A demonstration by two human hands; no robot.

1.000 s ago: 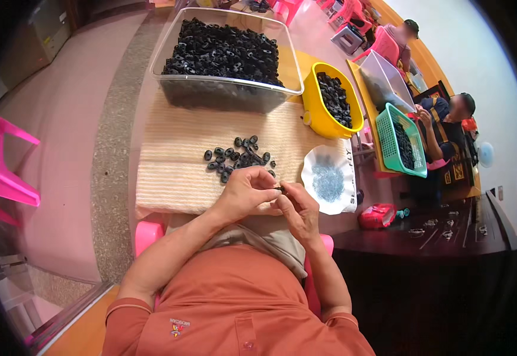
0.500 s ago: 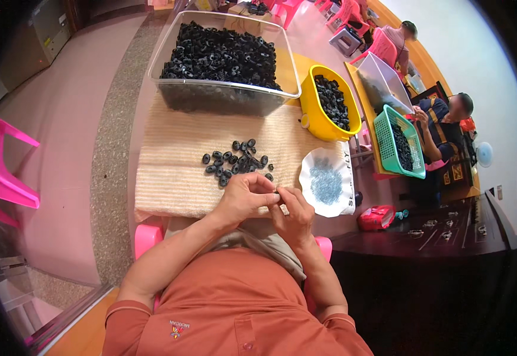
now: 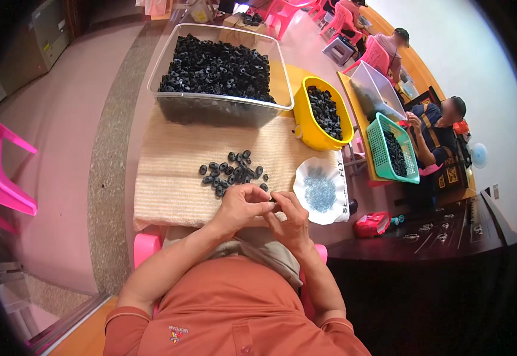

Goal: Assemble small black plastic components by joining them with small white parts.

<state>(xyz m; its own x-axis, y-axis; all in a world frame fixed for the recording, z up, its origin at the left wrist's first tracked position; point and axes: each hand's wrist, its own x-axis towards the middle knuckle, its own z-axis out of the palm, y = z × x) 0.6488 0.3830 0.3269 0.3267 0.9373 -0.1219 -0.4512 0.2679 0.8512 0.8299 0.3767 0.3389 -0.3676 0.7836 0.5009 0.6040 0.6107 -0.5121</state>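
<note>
Close to the front edge of the towel-covered table, my left hand [image 3: 242,206] and my right hand [image 3: 291,218] meet fingertip to fingertip. Both are closed in a pinch on a small black part [image 3: 272,202], mostly hidden by the fingers. Just beyond my left hand lies a loose group of black oval plastic parts [image 3: 230,170] with holes in them. A white fluted dish [image 3: 301,188] with small clear-bluish pieces [image 3: 320,191] in it stands to the right of my right hand.
At the back of the striped towel [image 3: 166,172] is a large clear bin [image 3: 223,113] full of black parts. A yellow tub [image 3: 311,133] of them stands at its right. Beyond are a green basket [image 3: 411,177], a seated co-worker [image 3: 433,133] and a pink stool [image 3: 6,184] far left.
The whole view has shifted a little, so the far containers sit lower in the picture. My hands stay pinched together at nearly the same spot, with slight finger movement.
</note>
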